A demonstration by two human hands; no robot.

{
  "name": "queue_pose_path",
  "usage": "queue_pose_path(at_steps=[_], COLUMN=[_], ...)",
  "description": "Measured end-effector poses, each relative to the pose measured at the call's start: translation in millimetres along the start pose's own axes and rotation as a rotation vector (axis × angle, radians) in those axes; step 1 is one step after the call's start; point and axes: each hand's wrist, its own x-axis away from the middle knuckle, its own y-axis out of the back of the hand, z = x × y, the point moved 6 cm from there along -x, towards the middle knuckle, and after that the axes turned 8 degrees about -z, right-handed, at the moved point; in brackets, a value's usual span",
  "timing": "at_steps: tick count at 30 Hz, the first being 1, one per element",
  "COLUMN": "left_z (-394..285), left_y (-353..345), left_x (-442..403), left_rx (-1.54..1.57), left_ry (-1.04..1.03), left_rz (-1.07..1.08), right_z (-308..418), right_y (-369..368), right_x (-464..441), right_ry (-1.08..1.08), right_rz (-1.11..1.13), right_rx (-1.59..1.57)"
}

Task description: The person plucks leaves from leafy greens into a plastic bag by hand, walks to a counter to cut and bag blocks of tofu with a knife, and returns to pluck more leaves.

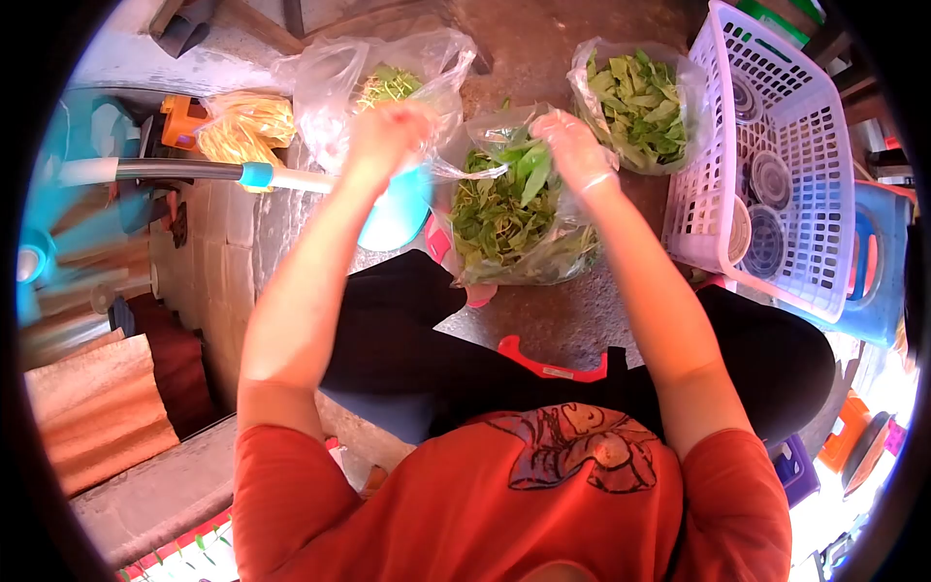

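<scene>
My right hand (pixel 579 153), in a clear plastic glove, is closed on a sprig of leafy greens (pixel 531 173). It is above an open clear plastic bag (pixel 553 264) filled with leafy greens (pixel 495 218). Blurred by motion, my left hand (pixel 393 141) hovers in front of another clear bag (pixel 325 82), which has pale green stems and leaves (pixel 390 85) in it; its fingers are too smeared to read. To the right of my right hand, a third bag holds larger picked leaves (pixel 637 107). Under my left wrist is a light blue round thing (pixel 396 209), partly hidden.
A lilac plastic basket (pixel 718 184) with round containers inside stands at the right, against a blue crate (pixel 882 252). On the left is a turquoise fan (pixel 87 223) with a pole (pixel 179 170) reaching toward my left forearm. A yellow bag (pixel 247 126) lies behind the pole.
</scene>
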Motion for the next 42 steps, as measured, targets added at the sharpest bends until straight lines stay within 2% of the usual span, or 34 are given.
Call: queue_pose_path(at_steps=[1,2,3,5,6,7,10,12,13,15,17,19,21,22,23,25,26,27,28,29,30,31,32,33,35,36,37,39,40,42], left_z=[-6,-10,-1,16,23,19,-9,-24,-20,7,48,85,92,78,59,31,17,3,-4,-3,-2,0,10,30,72,78,80,78,76,53], left_y=[20,40,58,85,93,96,54,-9,-43,-105,-140,-160,-158,-146,-128,-103,-93,-85,-80,-77,-74,-71,-69,-72,-81,-80,-80,-79,-77,-66], left_x=[-16,-32,-53,-87,-99,-97,-76,-34,-13,26,46,36,0,-15,-26,-35,-35,-32,-29,-28,-29,-30,-33,-50,-67,-69,-71,-81,-84,-74], left_rx=[-0.089,-0.175,-0.269,-0.409,-0.456,-0.505,-0.289,-0.097,-0.188,-0.314,-0.631,-0.897,-0.838,-0.709,-0.58,-0.522,-0.617,-0.712,-0.808,-0.8,-0.79,-0.781,-0.742,-0.685,-0.547,-0.419,-0.291,-0.037,0.031,0.09], left_ry=[-0.103,-0.204,-0.213,-0.282,-0.345,-0.409,-0.643,-0.574,-0.654,-0.598,-0.476,-0.314,-0.32,-0.409,-0.49,-0.599,-0.615,-0.628,-0.639,-0.632,-0.625,-0.618,-0.694,-0.504,-0.121,-0.083,-0.051,0.003,0.064,-0.166], left_rz=[-0.137,-0.278,-0.382,-0.619,-0.75,-0.878,-0.612,-0.145,0.095,0.699,0.91,1.033,0.714,0.511,0.31,0.074,0.035,-0.004,-0.044,-0.093,-0.141,-0.189,-0.374,-0.187,0.185,0.181,0.178,0.18,0.217,-0.018], right_z=[-10,-3,8,14,-1,21,24,48,41,37,17,24,47,84,95,103,96,90,52,39,19,6,-9,-26,-48,-22,-58,-68,-71,-84], right_y=[3,7,12,24,36,46,105,138,162,174,186,181,172,147,128,78,42,6,-29,-58,-75,-83,-88,-94,-87,-82,-80,-57,-52,-45], right_x=[-4,-4,-4,-7,-16,-14,-53,-68,-90,-113,-134,-137,-126,-104,-90,-78,-62,-42,-30,-13,3,13,12,12,2,-14,-28,-44,-46,-47], right_ry=[-0.156,-0.159,-0.159,-0.303,-0.445,-0.554,-0.259,-0.19,-0.178,-0.143,-0.048,0.006,0.021,0.086,0.185,0.283,0.298,0.155,0.053,0.111,0.025,0.073,0.173,0.269,0.669,-0.042,0.101,-0.121,-0.086,-0.05], right_rz=[-0.014,0.033,0.082,0.072,-0.009,-0.113,-0.444,-0.595,-0.601,-0.581,-0.338,-0.297,-0.459,-0.384,-0.373,-0.157,0.024,0.207,0.514,0.668,0.763,0.758,0.678,0.602,0.229,0.646,0.632,0.598,0.648,0.573], right_rx=[-0.07,-0.031,0.009,-0.102,-0.114,-0.153,-0.208,-0.01,0.23,0.414,0.641,0.798,0.893,0.948,0.713,0.723,0.549,0.543,0.405,0.745,0.739,0.838,0.872,0.901,0.972,1.217,1.318,1.391,1.404,1.454])
